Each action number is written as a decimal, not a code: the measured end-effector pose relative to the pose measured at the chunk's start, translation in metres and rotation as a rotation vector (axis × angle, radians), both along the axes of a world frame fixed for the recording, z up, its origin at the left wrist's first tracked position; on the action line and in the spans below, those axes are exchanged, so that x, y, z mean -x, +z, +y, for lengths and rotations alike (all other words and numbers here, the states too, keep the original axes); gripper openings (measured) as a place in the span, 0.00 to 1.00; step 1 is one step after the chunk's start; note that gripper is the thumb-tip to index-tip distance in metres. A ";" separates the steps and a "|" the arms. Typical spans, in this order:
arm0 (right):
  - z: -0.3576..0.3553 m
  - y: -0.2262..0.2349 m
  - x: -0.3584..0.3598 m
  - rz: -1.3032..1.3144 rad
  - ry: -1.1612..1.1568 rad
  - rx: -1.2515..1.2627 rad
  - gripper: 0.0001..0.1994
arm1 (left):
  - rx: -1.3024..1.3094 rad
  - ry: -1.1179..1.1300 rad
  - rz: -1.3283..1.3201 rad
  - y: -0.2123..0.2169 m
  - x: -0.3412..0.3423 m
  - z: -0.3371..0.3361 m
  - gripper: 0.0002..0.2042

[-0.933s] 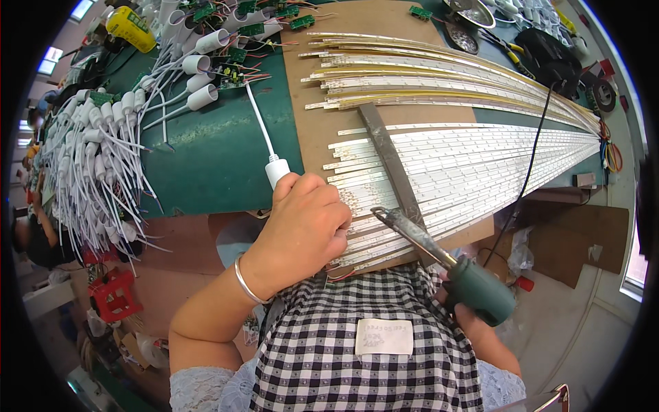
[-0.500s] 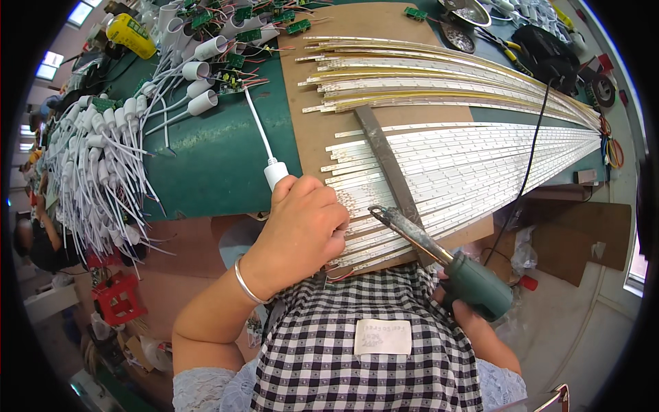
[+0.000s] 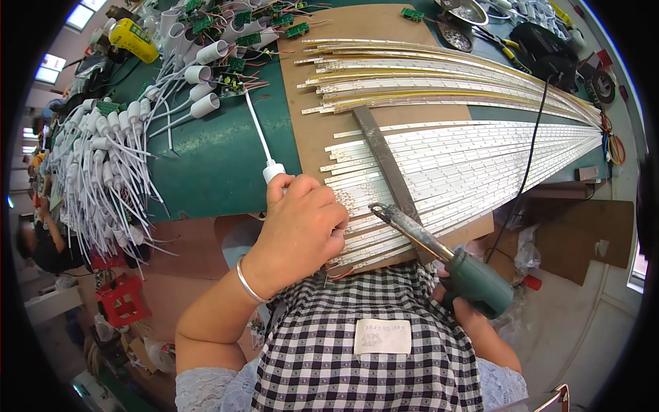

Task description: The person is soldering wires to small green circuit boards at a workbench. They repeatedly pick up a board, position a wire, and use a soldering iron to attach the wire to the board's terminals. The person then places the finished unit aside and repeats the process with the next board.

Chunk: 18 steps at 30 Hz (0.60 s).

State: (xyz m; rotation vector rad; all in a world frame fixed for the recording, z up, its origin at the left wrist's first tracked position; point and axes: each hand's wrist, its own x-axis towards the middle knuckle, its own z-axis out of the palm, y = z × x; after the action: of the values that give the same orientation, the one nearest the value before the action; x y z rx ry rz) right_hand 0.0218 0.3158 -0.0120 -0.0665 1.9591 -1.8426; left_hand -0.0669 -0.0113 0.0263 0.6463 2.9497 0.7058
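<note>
My left hand [image 3: 300, 223] is closed around a white plastic cap [image 3: 272, 170], whose top shows past the thumb and fingers. A white cable [image 3: 259, 127] runs from this cap up to the circuit boards. Whatever else sits inside that fist is hidden. In my right hand [image 3: 465, 312] is a soldering iron [image 3: 482, 283], gripped by its green handle. The iron's dark tip points up and left, over long white LED strips [image 3: 473, 165] fanned out on a brown board [image 3: 305, 130]. Across the strips lies a grey metal bar [image 3: 388, 165].
A pile of white caps with cables [image 3: 103, 144] hangs over the green table's [image 3: 226, 158] left edge. Green circuit boards [image 3: 237, 63] and a yellow bottle [image 3: 134, 40] are at the back left. Pliers [image 3: 515, 55] and a metal dish [image 3: 468, 10] stand back right. A black cord [image 3: 532, 161] crosses the strips.
</note>
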 end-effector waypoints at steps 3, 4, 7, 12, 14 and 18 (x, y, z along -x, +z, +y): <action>0.001 0.000 0.000 0.017 0.006 -0.047 0.34 | 0.008 0.019 0.023 0.001 -0.001 0.000 0.03; 0.000 0.000 0.001 0.021 0.007 -0.049 0.34 | 0.010 0.024 0.030 0.001 -0.002 0.001 0.03; -0.001 0.000 0.002 0.034 -0.004 -0.020 0.34 | 0.018 0.036 0.047 0.000 -0.003 0.002 0.03; -0.004 -0.003 -0.003 0.017 -0.082 0.026 0.33 | 0.033 0.035 0.044 0.000 -0.004 0.002 0.04; -0.009 0.007 0.005 0.093 -0.086 -0.049 0.33 | -0.003 0.013 -0.027 0.005 -0.003 -0.001 0.06; -0.001 -0.002 0.000 0.042 -0.123 0.140 0.21 | -0.028 -0.032 -0.020 0.023 0.010 -0.029 0.12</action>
State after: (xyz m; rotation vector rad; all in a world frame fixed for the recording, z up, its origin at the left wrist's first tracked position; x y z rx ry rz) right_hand 0.0215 0.3151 -0.0138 -0.0285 1.8979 -2.0721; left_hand -0.0769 -0.0405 0.0489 0.6823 2.9092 0.7481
